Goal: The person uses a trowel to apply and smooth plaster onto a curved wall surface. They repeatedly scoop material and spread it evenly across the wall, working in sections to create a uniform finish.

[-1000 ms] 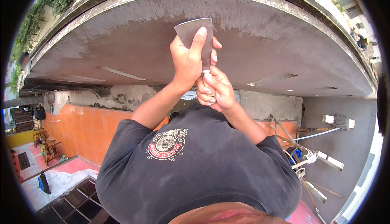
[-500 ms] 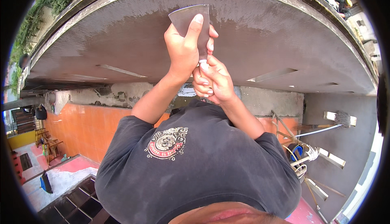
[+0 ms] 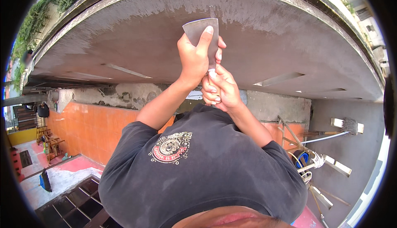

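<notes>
A broad-bladed putty knife (image 3: 201, 28) is held up in front of the grey plastered wall (image 3: 136, 42), its flared edge pointing up. My left hand (image 3: 194, 60) wraps the metal blade, thumb laid along its front face, and some fingertips show past the right edge. Just below, my right hand (image 3: 223, 89) is closed around the handle, which its fingers mostly hide. A short pale bit of the handle shows where it meets the blade. Whether the blade's edge touches the wall cannot be made out.
Narrow slots, such as one opening (image 3: 279, 79), pierce the wall. At right stand wooden poles (image 3: 289, 130), a bristly brush head (image 3: 349, 126) and a coiled blue hose (image 3: 302, 158). Orange tiling (image 3: 91, 124) lies at left, with a wooden chair (image 3: 51, 145) and a blue-black broom head (image 3: 45, 181).
Both hands and the putty knife sit slightly lower and further right in the picture. The grip looks the same.
</notes>
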Demonstrator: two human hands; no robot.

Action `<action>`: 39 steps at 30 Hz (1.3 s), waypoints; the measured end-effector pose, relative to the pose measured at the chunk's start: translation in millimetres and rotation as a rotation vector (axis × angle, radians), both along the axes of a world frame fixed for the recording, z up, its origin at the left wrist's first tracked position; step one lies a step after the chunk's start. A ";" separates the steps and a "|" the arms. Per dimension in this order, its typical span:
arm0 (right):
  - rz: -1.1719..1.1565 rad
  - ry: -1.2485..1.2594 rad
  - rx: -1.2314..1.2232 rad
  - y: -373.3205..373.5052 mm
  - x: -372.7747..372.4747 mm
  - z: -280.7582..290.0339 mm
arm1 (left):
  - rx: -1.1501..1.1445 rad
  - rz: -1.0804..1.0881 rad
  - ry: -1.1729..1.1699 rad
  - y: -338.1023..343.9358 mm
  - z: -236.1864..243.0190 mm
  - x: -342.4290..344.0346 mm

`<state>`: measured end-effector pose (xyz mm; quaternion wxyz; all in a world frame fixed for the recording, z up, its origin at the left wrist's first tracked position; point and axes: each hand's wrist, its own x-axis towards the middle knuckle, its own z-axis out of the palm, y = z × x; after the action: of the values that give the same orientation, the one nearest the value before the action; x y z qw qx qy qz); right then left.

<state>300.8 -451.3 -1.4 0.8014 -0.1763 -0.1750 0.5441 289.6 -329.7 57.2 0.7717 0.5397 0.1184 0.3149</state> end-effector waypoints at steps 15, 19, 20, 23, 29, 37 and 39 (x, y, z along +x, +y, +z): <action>-0.063 -0.112 -0.111 -5.5 12.9 -27.0 | 0.005 0.039 -0.044 -5.8 -26.6 10.0; -0.021 -0.111 -0.108 -6.4 19.5 -30.3 | 0.004 0.058 -0.079 -5.0 -28.0 12.2; -0.020 -0.127 -0.107 -5.7 19.2 -31.1 | 0.012 0.058 -0.092 -4.2 -28.0 12.5; -0.024 -0.111 -0.115 -5.2 19.2 -30.7 | 0.040 0.056 -0.090 -5.3 -26.2 11.5; -0.025 -0.173 -0.072 -1.1 27.8 -13.1 | 0.061 0.065 -0.156 -0.8 -10.2 16.9; -0.017 -0.110 -0.063 -5.0 19.1 -7.7 | 0.003 0.050 0.000 -5.8 -6.3 13.3; -0.040 -0.083 -0.154 -6.4 18.4 -9.4 | 0.037 0.122 -0.143 -5.2 -7.0 12.3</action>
<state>319.2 -457.7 -10.8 0.7882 -0.2632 -0.1623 0.5321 301.8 -334.9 50.2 0.7476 0.5216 0.0901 0.4012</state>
